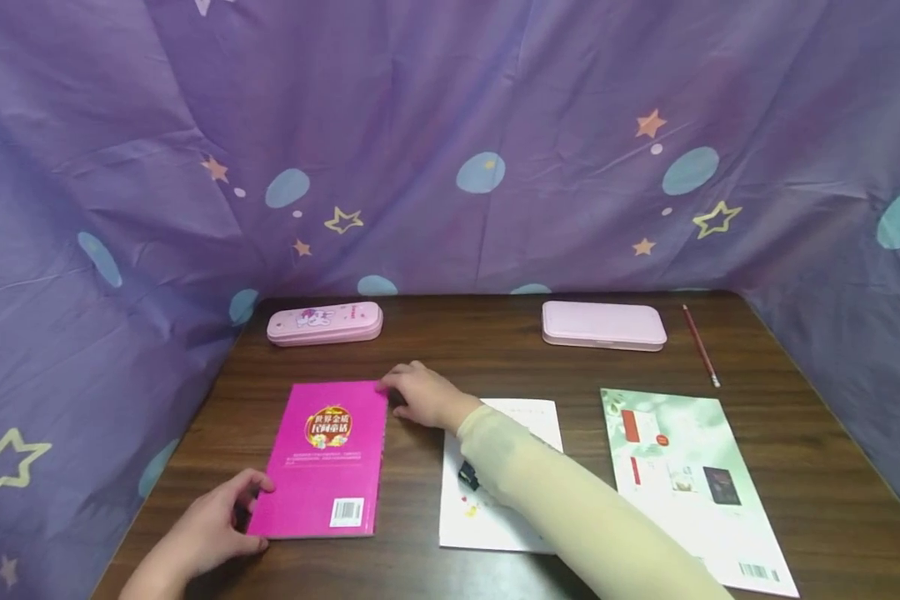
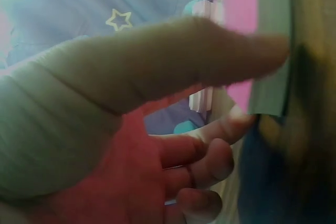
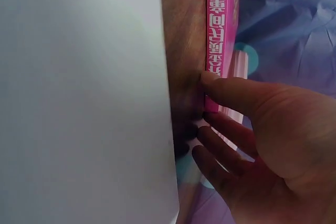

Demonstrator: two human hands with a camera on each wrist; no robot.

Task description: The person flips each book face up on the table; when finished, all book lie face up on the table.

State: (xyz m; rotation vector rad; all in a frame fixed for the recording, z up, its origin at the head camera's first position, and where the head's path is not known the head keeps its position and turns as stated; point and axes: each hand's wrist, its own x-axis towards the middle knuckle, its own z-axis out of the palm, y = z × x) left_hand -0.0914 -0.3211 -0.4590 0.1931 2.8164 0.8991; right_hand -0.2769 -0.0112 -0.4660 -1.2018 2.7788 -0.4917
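A pink book (image 1: 315,487) lies flat on the table, back cover up, with a round title emblem and a barcode. My left hand (image 1: 213,517) grips its near left corner, the thumb against the page edge (image 2: 272,82) and the index finger at the left side. At the far right corner my right hand (image 1: 423,398) holds the book, thumb on the spine (image 3: 214,30) and index finger by the top edge. Beneath my right forearm is a white book (image 1: 465,521), partly hidden by the sleeve.
A pale green and white book (image 1: 720,525) lies at the right. Toward the back are a pink pencil case with a rabbit picture (image 1: 326,325), a plain pink pencil case (image 1: 603,325) and a red pencil (image 1: 699,346). A purple curtain (image 1: 450,100) hangs behind the wooden table (image 1: 457,350).
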